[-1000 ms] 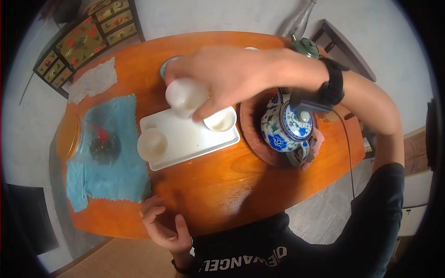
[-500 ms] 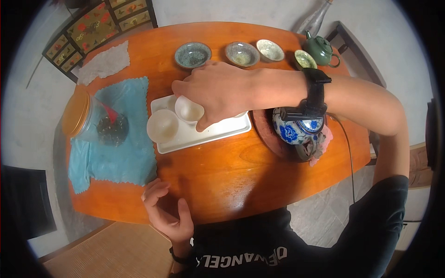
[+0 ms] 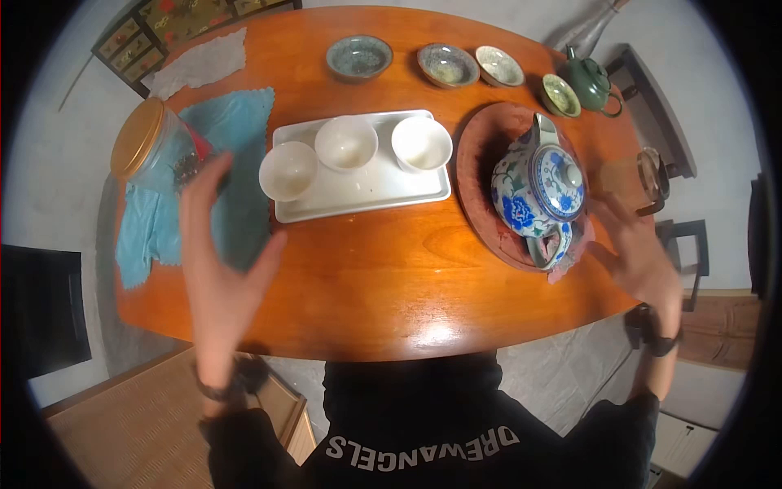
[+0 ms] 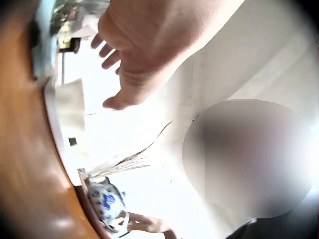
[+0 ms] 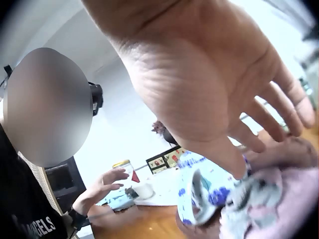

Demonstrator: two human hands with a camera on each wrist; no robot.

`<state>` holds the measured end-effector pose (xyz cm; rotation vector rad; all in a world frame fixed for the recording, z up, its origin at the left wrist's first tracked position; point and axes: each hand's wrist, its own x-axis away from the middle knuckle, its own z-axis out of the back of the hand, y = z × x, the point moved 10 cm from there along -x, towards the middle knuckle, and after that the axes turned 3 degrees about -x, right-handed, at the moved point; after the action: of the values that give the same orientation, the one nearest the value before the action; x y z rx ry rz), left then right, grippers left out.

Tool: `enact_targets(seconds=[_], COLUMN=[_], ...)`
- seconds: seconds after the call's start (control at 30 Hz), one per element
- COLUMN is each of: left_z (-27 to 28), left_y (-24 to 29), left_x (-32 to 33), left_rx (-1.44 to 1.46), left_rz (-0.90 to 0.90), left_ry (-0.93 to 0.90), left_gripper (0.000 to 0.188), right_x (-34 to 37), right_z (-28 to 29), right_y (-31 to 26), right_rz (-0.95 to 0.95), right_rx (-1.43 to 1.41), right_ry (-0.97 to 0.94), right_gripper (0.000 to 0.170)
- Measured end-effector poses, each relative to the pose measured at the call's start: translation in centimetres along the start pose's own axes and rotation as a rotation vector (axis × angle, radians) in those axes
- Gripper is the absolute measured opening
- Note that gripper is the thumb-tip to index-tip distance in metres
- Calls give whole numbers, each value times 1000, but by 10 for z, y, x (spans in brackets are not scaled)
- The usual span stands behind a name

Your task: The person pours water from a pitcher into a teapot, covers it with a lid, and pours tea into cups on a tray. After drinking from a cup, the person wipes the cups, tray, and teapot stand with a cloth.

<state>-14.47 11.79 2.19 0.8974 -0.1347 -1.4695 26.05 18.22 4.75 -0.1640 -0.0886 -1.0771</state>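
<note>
- Since the earlier frames, the right hand (image 3: 635,248) has left the white cup on the tray and moved over beside the teapot; the left hand (image 3: 224,261) has risen from the table's near edge to the blue cloth.
- The right hand is spread wide and holds nothing, thumb apart from the fingers; whether it touches anything, I cannot tell.
- The left hand is also wide, its thumb standing away from the fingers, and holds nothing.
- Nearest the right hand, the blue-and-white teapot (image 3: 521,200) stands on a round reddish board (image 3: 481,220), its handle toward the person, with a pink cloth (image 3: 580,248) beside it.
- By the left fingertips, a glass jar (image 3: 155,147) with a gold lid stands on the blue cloth (image 3: 240,122); contact is unclear.
- Between the hands lies a white tray (image 3: 366,200) bearing the left cup (image 3: 287,173), the middle cup (image 3: 346,143) and the right cup (image 3: 422,145), all white.
- Along the far side sit four glazed bowls (image 3: 358,59) and a green teapot (image 3: 588,81).
- A greyish cloth (image 3: 202,65) lies at the far left of the wooden table (image 3: 366,277).
</note>
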Motion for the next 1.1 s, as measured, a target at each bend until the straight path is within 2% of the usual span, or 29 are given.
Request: enact_targets(seconds=[0.03,0.1,0.13,0.2,0.23,0.3,0.33,0.4,0.47,0.53,0.57,0.63,0.67,0.7,0.8,0.83,0.9,0.93,1.0,1.03,1.07,1.1], left_z=[-3,-26,-29,-56,-57,-71,-73,-68,-69,-68,-69,-69,-70,-69,-69,-52,-58,-62,-58,-61,-66,-69], left_y=[-2,-1,-6,-19,-22,-33,-36,-35,-35,-35,-36,-39,-40,-41,-47,-40,-55,-60,-49,-47,-50,-53], left_x=[-13,-32,-41,-44,-48,-50,-51,-55,-52,-53,-51,-48,-46,-45,-42,-39,-35,-35,-41,-42,-41,-41], left_rx=[-4,46,42,186,184,262,268,336,353,368,398,432,443,451,332,419,395,372,318,390,464,468], left_rz=[-2,-70,-69,-11,-11,69,65,-25,-33,-50,-42,-30,-24,-18,2,-70,-93,-122,-165,-86,-7,1], left_ry=[-9,-194,-199,-452,-452,-572,-569,-457,-451,-442,-460,-468,-460,-454,-451,-324,-339,-357,-320,-388,-456,-449], left_gripper=[76,76,76,73,73,71,71,67,69,70,71,73,74,75,78,81,83,84,86,88,90,90], right_x=[-2,-4,-6,-10,-10,-7,-7,-5,-10,-25,-33,-50,-68,-75,-115,-127,-142,-143,-145,-148,-153,-154], right_z=[-17,-45,-45,-42,-44,-46,-37,13,61,101,108,125,124,129,118,110,95,89,80,65,49,35], right_y=[3,17,14,16,22,38,46,64,52,7,-10,-63,-72,-71,-138,-170,-216,-228,-249,-242,-250,-259], right_rz=[-4,-114,-114,-171,-170,-120,-123,-184,-306,-24,-21,178,153,206,305,328,370,452,552,737,739,806], right_rx=[-9,-246,-252,-401,-403,-340,-334,-337,-653,-616,-608,-597,-599,-670,-890,-994,-1196,-1002,-581,-478,-396,-346], right_ry=[-2,-27,-29,-1,-1,32,34,237,376,409,407,428,320,437,260,174,-8,27,204,389,253,207], right_gripper=[42,42,42,41,41,41,41,41,39,39,39,42,47,50,43,41,38,29,26,32,39,39])
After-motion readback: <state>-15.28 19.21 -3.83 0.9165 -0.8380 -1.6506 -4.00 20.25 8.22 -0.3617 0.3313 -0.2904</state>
